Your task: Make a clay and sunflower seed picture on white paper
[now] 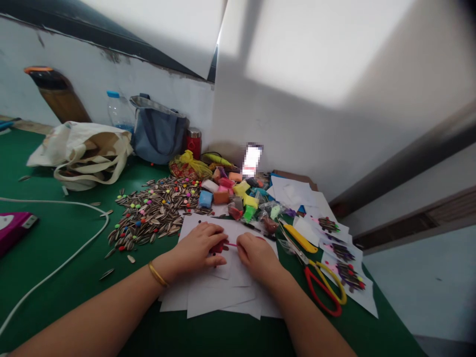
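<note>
My left hand [203, 246] lies on the stacked white paper [208, 292], its fingers and thumb stretched and apart. Between them, partly covered, a dark red piece [220, 246] rests on the sheet with small dark bits by it; its kind is unclear. A thin pink strand [232, 244] spans from there to my right hand [257, 254], whose closed fingertips pinch its end. Beyond the hands are several soft coloured clay blocks [221, 197], some in clear wrappers. Left of the paper spreads a heap of striped sunflower seeds [159, 210] mixed with small coloured balls.
Right of my hand lie red-and-yellow scissors [323, 287] and a yellow cutter [300, 239]. Paper sheets bearing seed pictures [344, 252] line the right edge. Behind stand a lit phone [252, 159], a red flask [194, 142], a blue bag [159, 131] and a white bag [80, 148]. A white cable [74, 253] crosses the left.
</note>
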Demonstrator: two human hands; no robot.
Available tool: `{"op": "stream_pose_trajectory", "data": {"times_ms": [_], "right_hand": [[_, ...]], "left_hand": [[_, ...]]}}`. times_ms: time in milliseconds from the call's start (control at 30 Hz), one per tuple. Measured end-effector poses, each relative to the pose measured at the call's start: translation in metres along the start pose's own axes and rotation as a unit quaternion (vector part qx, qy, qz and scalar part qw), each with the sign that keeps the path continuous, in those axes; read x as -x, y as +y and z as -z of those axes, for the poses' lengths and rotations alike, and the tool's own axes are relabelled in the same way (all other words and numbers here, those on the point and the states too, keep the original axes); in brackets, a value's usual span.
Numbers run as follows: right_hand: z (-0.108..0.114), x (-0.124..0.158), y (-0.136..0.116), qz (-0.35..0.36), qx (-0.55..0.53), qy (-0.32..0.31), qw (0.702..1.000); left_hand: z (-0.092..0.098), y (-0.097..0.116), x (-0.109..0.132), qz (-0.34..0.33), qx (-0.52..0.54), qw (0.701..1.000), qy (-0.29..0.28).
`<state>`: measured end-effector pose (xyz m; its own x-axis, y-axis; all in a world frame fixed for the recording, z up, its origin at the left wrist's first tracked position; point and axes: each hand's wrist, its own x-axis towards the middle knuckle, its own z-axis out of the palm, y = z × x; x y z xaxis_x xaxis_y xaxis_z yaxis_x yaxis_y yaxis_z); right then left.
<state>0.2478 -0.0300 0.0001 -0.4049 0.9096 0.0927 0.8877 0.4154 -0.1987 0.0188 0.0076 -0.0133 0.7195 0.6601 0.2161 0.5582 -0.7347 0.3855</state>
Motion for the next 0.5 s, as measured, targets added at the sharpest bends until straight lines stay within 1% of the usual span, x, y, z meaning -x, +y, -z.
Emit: {"op": "stream_pose_trajectory", "data": {"times_ms": [300, 500], "right_hand": [[-0.0095, -0.0009, -0.0004, 0.005, 0.017, 0.02, 1.0], [-0.0106, -0.0037, -0.0024, -0.018, 0.038, 0.028, 0.999]], "left_hand": [[-0.0008, -0.0003, 0.0009, 0.0, -0.009, 1.0, -0.009], [-0.0025, -0.0012, 0.0014, -0.003, -0.007, 1.0, 0.001]]}}
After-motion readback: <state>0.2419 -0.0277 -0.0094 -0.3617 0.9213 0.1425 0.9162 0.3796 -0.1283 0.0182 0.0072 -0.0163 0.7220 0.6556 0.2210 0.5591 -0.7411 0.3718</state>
